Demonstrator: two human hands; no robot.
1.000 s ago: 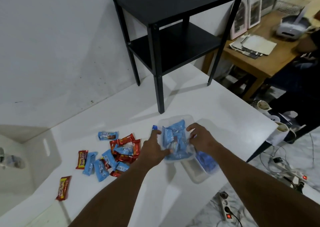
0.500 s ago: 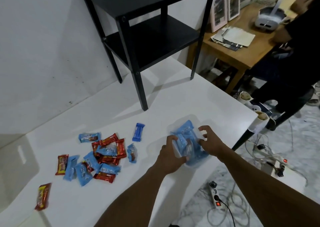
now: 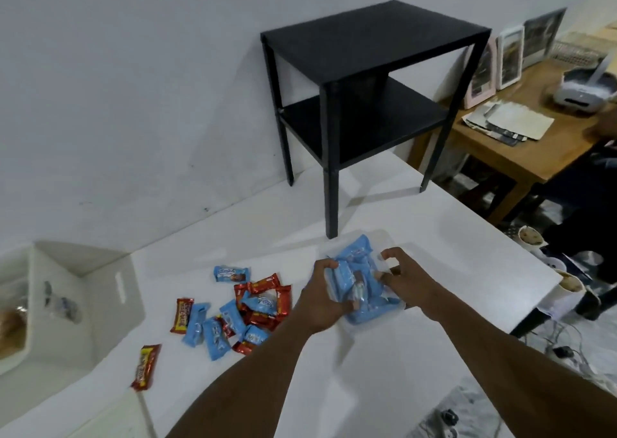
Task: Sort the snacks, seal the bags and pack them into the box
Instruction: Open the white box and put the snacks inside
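A clear plastic bag [image 3: 362, 284] filled with blue snack packs is held just above the white table [image 3: 434, 237]. My left hand [image 3: 322, 299] grips its left side and my right hand [image 3: 405, 279] pinches its right edge. To the left lies a loose pile of blue and red snack packs [image 3: 248, 307]. One blue pack [image 3: 231, 274] lies apart behind the pile, and a red-and-yellow bar [image 3: 146, 366] sits nearer the front. A white box [image 3: 100, 290] stands at the far left with bagged items inside.
A black two-shelf side table [image 3: 364, 104] stands on the table behind the bag. Beyond the right edge are a wooden desk [image 3: 534, 150] with papers and frames, paper cups [image 3: 531, 237] and floor cables [image 3: 561, 351]. A wall runs along the back.
My view has swung left, so the white box is in sight again. Both hands keep hold of the bag of blue packs, which has turned more upright between them.
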